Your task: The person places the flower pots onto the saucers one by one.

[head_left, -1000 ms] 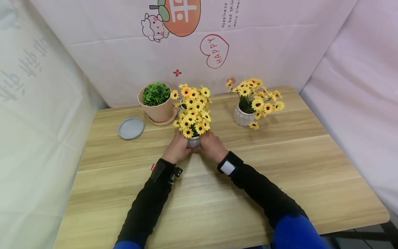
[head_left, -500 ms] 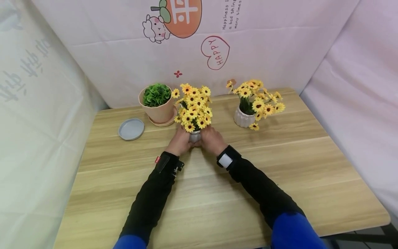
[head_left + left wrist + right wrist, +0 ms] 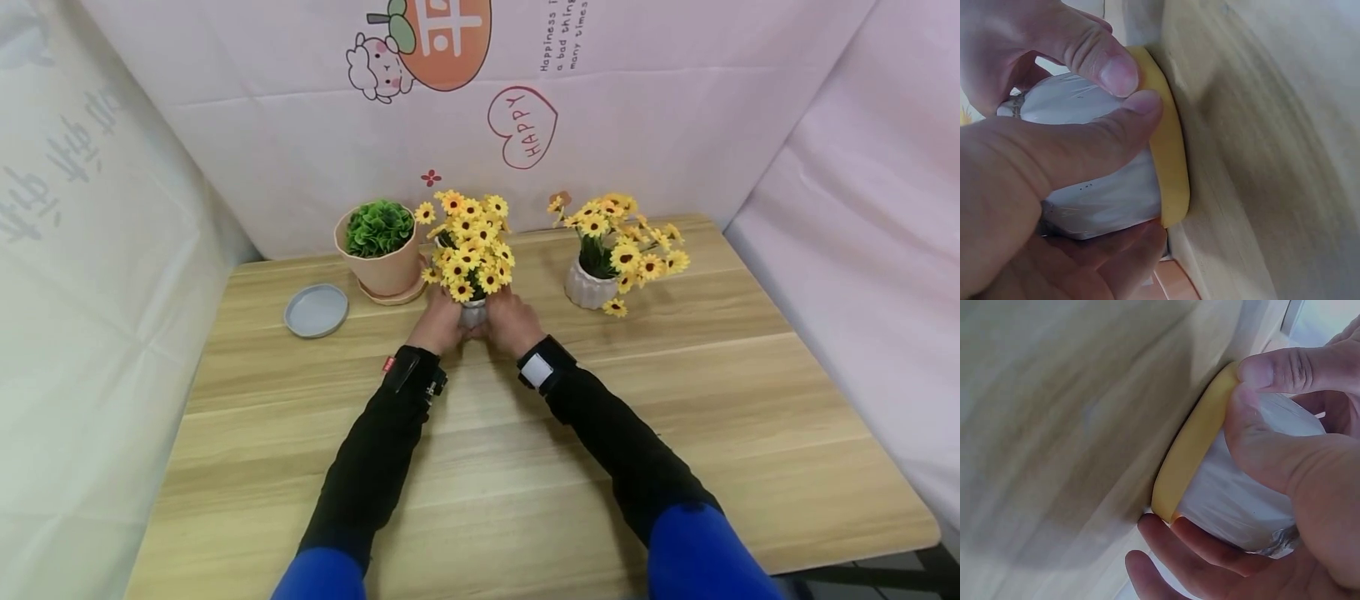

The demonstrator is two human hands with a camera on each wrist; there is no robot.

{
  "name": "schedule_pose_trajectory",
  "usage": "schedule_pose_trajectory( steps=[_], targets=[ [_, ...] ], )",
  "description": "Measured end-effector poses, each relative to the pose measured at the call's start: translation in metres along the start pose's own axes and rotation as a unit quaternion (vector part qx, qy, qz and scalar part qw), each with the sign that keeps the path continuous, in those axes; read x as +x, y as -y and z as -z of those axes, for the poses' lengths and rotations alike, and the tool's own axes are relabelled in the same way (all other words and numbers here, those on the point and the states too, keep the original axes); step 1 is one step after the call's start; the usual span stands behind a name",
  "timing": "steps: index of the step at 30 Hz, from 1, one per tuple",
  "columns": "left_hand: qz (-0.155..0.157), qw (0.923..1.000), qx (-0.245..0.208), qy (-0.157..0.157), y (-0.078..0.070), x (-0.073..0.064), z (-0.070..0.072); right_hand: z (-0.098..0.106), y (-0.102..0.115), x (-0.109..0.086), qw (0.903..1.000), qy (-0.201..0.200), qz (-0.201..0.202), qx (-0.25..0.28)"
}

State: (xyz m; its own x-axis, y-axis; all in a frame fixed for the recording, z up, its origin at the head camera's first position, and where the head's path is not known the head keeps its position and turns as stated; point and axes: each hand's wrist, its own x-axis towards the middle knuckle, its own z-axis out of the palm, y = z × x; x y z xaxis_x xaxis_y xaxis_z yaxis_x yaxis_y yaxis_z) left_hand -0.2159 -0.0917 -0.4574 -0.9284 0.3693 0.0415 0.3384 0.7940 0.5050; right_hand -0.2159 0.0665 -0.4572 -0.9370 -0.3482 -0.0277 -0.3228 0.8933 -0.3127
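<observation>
Two hands, the left hand [image 3: 438,323] and the right hand [image 3: 514,323], are gripping opposite sides of a pale pot [image 3: 474,315] of yellow flowers [image 3: 470,255], fingers curling about it and thumb tips lying close together at the yellow band [image 3: 1169,156] round its base. That pot is being held upright over the far half of a wooden table [image 3: 510,500], whether quite touching it being hard to tell. Left of it a pink planter [image 3: 386,273] is standing, a grey dish [image 3: 317,311] is lying farther left, and a second flowerpot [image 3: 589,287] is standing well to the right.
</observation>
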Motion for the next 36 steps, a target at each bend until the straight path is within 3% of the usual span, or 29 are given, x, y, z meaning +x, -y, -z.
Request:
schedule_pose_trajectory(
  steps=[5, 10, 15, 24, 31, 36],
  targets=[
    [0.000, 0.9999, 0.015, -0.004, 0.002, 0.011, 0.000, 0.002, -0.002, 0.007, 0.9999, -0.003, -0.008, -0.010],
    [0.021, 0.9991, 0.034, 0.013, 0.003, 0.021, -0.001, 0.003, -0.004, 0.014, 0.9994, 0.008, -0.033, 0.009],
    [0.042, 0.9984, 0.024, 0.027, 0.002, 0.030, 0.001, 0.005, -0.006, 0.022, 0.9989, 0.007, -0.046, 0.010],
    [0.044, 0.9988, 0.006, 0.022, 0.005, 0.036, 0.002, 0.006, -0.011, 0.029, 0.9983, 0.017, -0.053, 0.015],
    [0.067, 0.9954, -0.066, 0.017, 0.011, 0.030, 0.001, 0.009, -0.016, 0.026, 0.9971, 0.029, -0.033, 0.063],
    [0.057, 0.9911, -0.120, -0.003, 0.015, 0.021, -0.002, 0.010, -0.021, 0.016, 0.9916, 0.011, -0.009, 0.128]
  ],
)
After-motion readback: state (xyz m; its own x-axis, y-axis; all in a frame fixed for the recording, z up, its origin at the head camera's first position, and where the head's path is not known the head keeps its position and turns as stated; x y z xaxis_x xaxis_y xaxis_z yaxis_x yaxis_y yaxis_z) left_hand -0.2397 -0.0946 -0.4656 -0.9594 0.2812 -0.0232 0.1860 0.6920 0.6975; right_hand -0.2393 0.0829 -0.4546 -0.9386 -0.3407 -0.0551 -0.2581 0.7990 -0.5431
